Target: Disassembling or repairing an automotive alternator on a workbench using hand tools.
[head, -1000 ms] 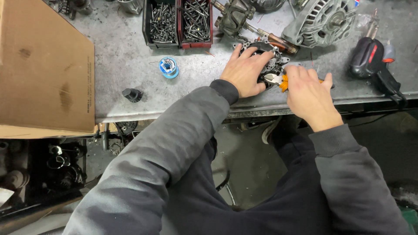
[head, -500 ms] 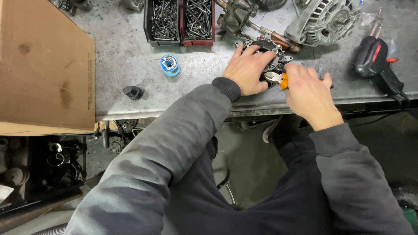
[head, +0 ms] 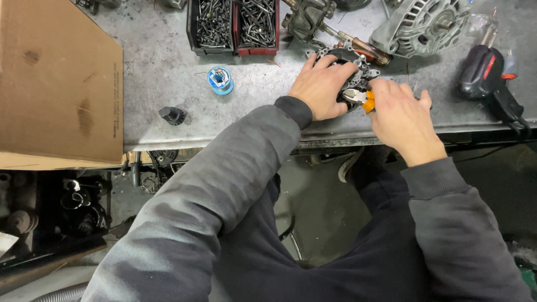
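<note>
My left hand [head: 321, 85] presses down on a dark, round metal part [head: 353, 62] with silver lugs, lying near the front of the grey metal workbench [head: 168, 72]. My right hand [head: 401, 116] is closed around pliers with orange handles [head: 363, 98]; their silver jaws point left at the part, just under my left fingers. Most of the part is hidden by my left hand.
A cardboard box [head: 56, 84] fills the bench's left end. Two trays of screws [head: 232, 22] stand at the back. A blue solder spool [head: 219, 79] and a small black cap [head: 172, 115] lie left of my hands. An alternator [head: 419, 25] and a black soldering gun [head: 488, 75] sit right.
My hands and the part stay almost where they were. The view has shifted only slightly.
</note>
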